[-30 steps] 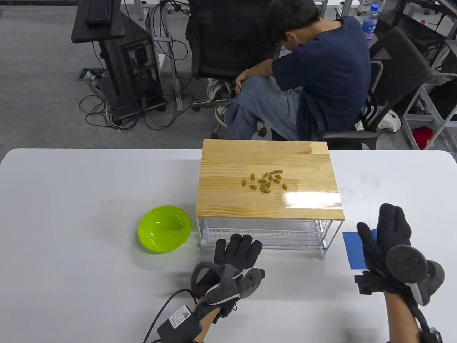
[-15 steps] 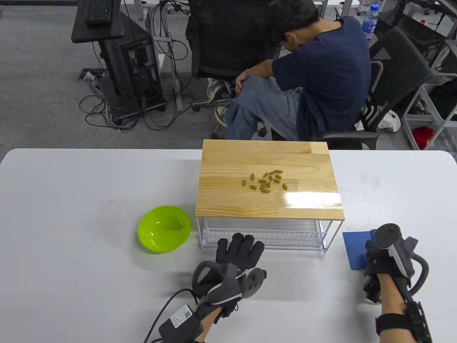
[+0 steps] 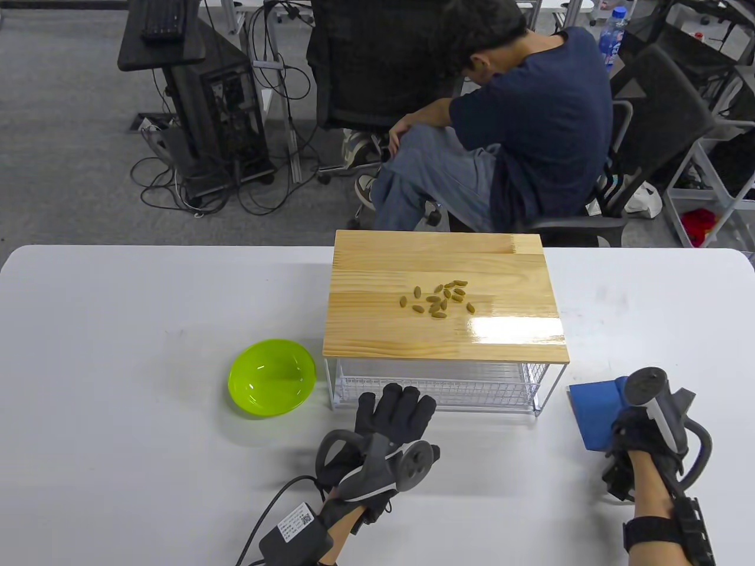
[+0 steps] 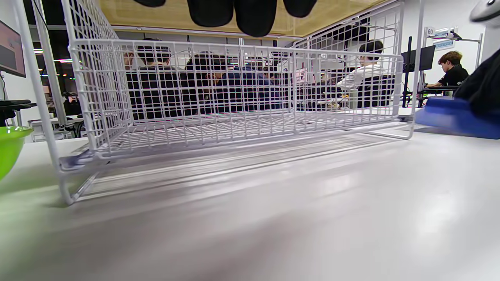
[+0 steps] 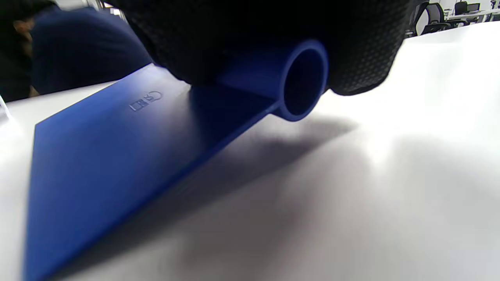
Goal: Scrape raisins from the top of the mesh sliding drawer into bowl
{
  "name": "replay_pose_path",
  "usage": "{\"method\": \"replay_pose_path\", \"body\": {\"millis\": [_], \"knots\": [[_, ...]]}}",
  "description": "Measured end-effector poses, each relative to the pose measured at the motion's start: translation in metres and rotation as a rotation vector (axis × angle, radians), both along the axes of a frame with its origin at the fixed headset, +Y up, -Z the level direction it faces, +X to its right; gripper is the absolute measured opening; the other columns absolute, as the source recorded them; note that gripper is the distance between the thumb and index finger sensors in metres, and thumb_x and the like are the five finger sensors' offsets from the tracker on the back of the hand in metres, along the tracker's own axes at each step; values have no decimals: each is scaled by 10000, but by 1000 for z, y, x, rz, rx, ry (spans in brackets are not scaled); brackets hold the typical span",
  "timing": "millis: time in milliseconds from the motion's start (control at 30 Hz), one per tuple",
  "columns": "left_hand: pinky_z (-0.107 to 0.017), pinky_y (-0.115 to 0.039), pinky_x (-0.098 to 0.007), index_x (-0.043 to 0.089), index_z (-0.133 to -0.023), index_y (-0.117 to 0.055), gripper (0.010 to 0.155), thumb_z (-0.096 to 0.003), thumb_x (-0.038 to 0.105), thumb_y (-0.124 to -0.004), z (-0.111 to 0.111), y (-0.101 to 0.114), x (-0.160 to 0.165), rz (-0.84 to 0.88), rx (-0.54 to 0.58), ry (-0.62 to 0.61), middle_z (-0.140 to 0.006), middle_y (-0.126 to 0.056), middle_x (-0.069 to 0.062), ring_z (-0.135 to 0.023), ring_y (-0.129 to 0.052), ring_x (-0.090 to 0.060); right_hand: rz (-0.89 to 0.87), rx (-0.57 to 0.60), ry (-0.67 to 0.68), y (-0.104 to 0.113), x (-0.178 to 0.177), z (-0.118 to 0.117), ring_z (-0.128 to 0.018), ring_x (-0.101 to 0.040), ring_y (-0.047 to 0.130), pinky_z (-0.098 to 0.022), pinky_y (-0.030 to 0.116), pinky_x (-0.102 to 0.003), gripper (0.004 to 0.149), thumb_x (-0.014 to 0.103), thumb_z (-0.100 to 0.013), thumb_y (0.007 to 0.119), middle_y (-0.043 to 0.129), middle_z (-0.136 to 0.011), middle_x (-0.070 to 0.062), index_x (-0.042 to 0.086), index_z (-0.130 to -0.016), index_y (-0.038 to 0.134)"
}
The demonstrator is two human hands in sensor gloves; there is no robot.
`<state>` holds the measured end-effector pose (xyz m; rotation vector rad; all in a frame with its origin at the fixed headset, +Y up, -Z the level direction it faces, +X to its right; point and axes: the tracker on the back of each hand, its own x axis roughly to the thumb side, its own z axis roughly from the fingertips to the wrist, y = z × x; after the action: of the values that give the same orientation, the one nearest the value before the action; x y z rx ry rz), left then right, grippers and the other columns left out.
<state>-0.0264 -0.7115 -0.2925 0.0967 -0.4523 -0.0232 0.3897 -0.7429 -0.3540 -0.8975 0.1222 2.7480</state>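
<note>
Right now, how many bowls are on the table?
1. The green bowl sits on the white table, left of the mesh drawer unit. Nothing else bowl-shaped shows.

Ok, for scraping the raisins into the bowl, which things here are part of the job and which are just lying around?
Part of the job:
raisins
wooden top of the mesh drawer
green bowl
blue scraper, gripped by the right hand
left hand, resting on the table

Just lying around:
water bottle
seated person
office chairs
</note>
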Motion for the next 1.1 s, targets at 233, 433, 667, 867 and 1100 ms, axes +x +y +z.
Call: {"method": "replay_pose_path", "body": {"millis": [233,433,667,867,1100], "knots": [[-834,-477,-616,366,-1160,-423,743,-494,669,-551,1,-2,3,-16,-8,-5,-1257,-532,0,-1194,-556,-351,-95,441,25,86,3,30,-851,-514,780,-593,702,-619,630,204,-568,719,525,-1038,-259,40,-1098,421],[-830,-480,-618,369,-1156,-439,734,-496,667,-551,1,1,-1,8,-7,-5,-1255,-538,-5,-1190,-559,-357,-277,755,182,163,-27,32,-834,-510,776,-592,682,-635,606,174,-571,730,536,-1047,-266,39,-1096,461],[-831,-477,-618,369,-1158,-435,737,-495,670,-550,1,-1,0,-5,-16,-12,-1257,-533,-4,-1193,-553,-355,44,607,347,202,-122,-18,-857,-499,766,-611,675,-633,601,167,-566,745,547,-1054,-244,63,-1095,480],[-827,-476,-620,363,-1158,-438,739,-495,669,-551,1,-1,-5,2,-34,-25,-1256,-534,-10,-1192,-552,-360,383,419,373,194,-182,-71,-875,-473,776,-625,688,-619,595,176,-561,750,556,-1060,-215,95,-1091,490],[-830,-469,-620,367,-1156,-444,733,-496,667,-552,-1,1,-6,36,-50,-17,-1253,-546,-7,-1193,-552,-358,413,324,391,177,-204,-104,-879,-468,779,-626,696,-615,587,171,-563,747,558,-1059,-212,94,-1088,495]]}}
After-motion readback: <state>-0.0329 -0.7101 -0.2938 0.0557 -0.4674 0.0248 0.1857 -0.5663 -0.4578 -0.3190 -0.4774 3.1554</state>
